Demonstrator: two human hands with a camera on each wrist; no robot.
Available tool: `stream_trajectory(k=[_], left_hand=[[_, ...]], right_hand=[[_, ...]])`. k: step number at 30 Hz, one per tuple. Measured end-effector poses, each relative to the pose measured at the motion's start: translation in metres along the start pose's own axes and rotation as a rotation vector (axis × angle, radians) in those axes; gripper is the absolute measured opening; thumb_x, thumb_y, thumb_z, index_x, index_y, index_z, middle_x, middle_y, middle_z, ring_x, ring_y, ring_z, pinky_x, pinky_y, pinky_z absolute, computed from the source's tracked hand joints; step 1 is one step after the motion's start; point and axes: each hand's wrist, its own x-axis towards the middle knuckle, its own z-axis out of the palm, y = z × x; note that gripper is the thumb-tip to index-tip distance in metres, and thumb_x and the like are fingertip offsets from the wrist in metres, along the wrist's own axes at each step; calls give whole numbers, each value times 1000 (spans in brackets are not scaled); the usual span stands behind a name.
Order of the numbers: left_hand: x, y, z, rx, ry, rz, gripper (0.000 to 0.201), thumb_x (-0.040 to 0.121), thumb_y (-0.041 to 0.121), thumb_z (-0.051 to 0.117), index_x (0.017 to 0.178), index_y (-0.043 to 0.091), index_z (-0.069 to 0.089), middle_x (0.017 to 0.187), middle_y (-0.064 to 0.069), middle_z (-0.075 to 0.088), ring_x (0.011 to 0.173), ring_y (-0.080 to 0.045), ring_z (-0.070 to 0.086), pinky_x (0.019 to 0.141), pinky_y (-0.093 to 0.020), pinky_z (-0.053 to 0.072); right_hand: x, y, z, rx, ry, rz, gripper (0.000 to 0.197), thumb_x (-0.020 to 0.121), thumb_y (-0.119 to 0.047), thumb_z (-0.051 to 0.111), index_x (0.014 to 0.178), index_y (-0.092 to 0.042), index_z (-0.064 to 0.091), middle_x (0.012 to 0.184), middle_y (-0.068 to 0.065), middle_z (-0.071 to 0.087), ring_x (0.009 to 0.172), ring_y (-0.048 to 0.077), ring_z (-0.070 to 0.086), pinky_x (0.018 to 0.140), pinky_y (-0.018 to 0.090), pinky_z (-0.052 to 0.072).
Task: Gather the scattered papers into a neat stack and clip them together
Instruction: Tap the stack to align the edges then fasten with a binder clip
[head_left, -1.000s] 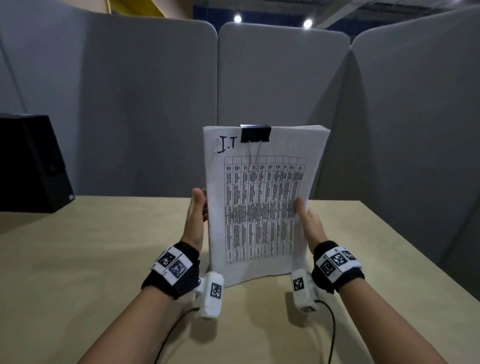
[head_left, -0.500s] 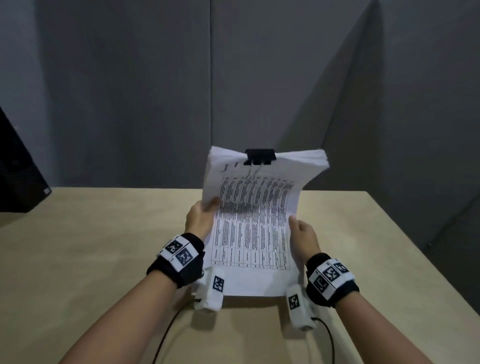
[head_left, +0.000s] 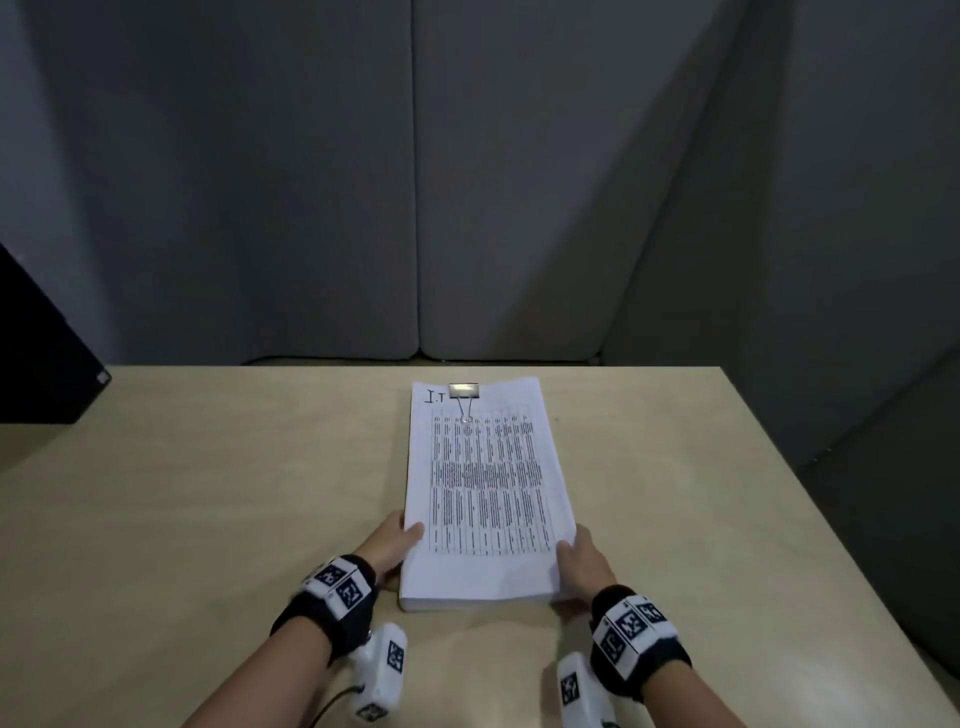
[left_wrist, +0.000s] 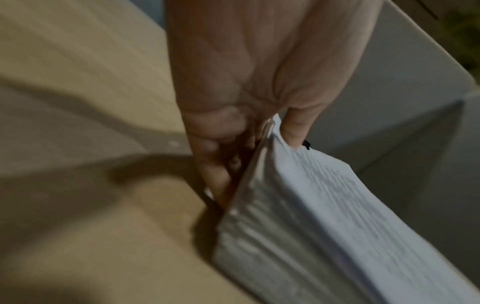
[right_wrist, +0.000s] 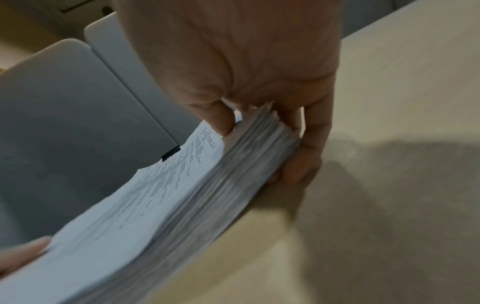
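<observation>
A thick stack of printed papers (head_left: 485, 493) lies nearly flat on the wooden table (head_left: 182, 493), its far end held by a binder clip (head_left: 464, 391). My left hand (head_left: 397, 540) grips the near left edge of the stack (left_wrist: 298, 205), thumb on top and fingers underneath. My right hand (head_left: 579, 558) grips the near right edge of the stack (right_wrist: 182, 195) the same way. The clip (right_wrist: 171, 153) shows as a small black shape at the far end in the right wrist view. Both wrist views are blurred.
Grey partition panels (head_left: 415, 182) stand behind and to the right of the table. A black box (head_left: 36, 353) sits at the far left corner. The table's right edge (head_left: 831, 519) runs close to my right arm.
The stack has gone from upright in front of me down to nearly flat on the table. Both hands have kept their hold and slid to its near corners.
</observation>
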Motion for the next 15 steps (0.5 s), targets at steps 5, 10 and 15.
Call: stream_trajectory(k=[5,10,15], left_hand=[[-33,-17,1,-51,-165,-35,55,87,-13,44,124,26,34,124,-3,51,86,-20,57,51,-25,57],[-28,-40,10,-183,-53,45,65,80,-23,48,131,17,40,117,-9,58,68,-17,53,44,-20,48],[-35,-46,20,-178,76,67,71,75,-23,55,136,13,42,90,-12,59,55,-19,44,44,-23,41]], right_hand=[[-6,19,2,431,-58,43,39,88,7,26,118,-7,46,108,18,58,69,28,58,49,31,56],[-8,47,11,804,220,133,17,87,6,55,104,8,58,91,23,62,45,19,62,44,20,54],[-1,57,27,739,372,107,22,86,8,53,106,6,62,72,10,64,34,5,56,43,15,50]])
